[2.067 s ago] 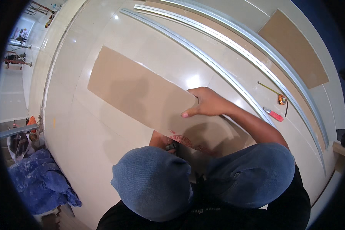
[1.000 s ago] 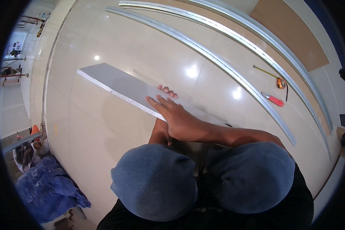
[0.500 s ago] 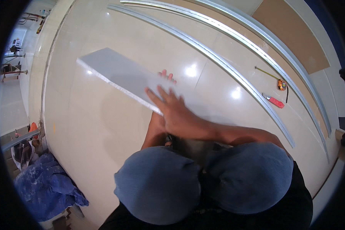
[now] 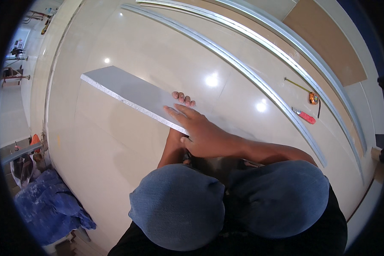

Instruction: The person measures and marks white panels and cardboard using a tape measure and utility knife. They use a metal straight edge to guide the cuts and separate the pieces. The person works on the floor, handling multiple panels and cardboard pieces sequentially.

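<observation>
A grey strip of plasterboard (image 4: 132,88) with a rough white cut edge is held above the floor, pointing away to the left. From beneath, my left hand (image 4: 184,99) grips it; its fingertips curl over the far edge, while the palm is hidden under the board. My right hand (image 4: 203,131) lies across the board's near end on top. Its fingers are stretched out on the grey face, and the thumb sits apart by the white edge.
Long metal channels (image 4: 226,49) lie on the glossy tiled floor (image 4: 115,145). At the right are a tape measure (image 4: 313,98) with its blade out and a red-handled utility knife (image 4: 305,116). A brown board (image 4: 324,42) lies beyond; blue cloth (image 4: 55,205) is heaped lower left.
The strip's far end has dropped a little and shifted left. My right hand has slid slightly toward me and right, its fingers closer together. My left fingertips have curled further over the edge.
</observation>
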Motion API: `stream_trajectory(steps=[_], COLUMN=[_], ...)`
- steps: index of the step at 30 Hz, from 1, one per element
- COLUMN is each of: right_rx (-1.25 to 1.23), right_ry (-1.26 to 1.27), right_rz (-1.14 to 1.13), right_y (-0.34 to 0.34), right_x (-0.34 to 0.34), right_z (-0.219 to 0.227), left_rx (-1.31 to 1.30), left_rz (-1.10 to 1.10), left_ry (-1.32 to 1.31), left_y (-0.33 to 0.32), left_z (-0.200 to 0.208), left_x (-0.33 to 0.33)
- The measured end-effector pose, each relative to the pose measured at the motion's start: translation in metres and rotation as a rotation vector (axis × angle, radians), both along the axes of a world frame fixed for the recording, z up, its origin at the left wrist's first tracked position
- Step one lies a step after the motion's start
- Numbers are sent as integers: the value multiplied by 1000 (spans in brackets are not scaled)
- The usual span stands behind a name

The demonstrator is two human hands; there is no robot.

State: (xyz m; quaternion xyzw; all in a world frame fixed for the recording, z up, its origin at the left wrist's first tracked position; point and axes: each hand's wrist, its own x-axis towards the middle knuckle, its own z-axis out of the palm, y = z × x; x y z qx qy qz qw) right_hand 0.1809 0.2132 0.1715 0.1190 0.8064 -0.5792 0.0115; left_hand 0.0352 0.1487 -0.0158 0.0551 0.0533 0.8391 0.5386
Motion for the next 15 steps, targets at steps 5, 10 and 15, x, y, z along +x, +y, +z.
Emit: stream_trajectory(steps=[5,10,15], right_rx=[81,120,103], right_ry=[26,171,556], right_rz=[12,-123,-204], right_y=[2,91,74], right_x=[7,-8,-43], right_z=[-19,27,19], left_rx=[-161,-152,222], left_rz=[51,101,-10], left_ry=[-26,277,-21], left_y=[-12,-15,-6], left_z=[-1,-17,-44], left_x=[11,8,2])
